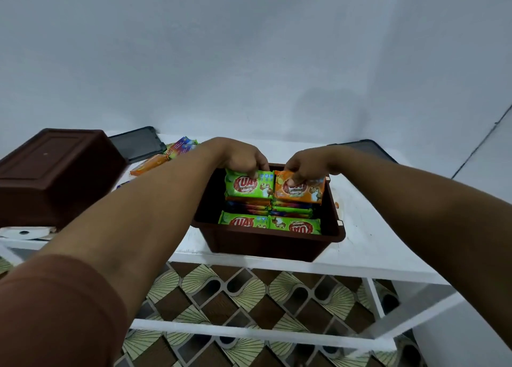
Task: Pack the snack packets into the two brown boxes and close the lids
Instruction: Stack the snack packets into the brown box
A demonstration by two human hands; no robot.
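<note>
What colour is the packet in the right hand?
Orange. The right hand pinches the packet; the head view shows it best.

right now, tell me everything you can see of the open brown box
The open brown box looks like smooth plastic, rectangular, with a flared rim and walls tapering downward. It stands upright, lidless, near the front edge of the white table. Inside, snack packets stand packed in rows, nearly filling it; a green packet and an orange packet are held at its far end.
</note>
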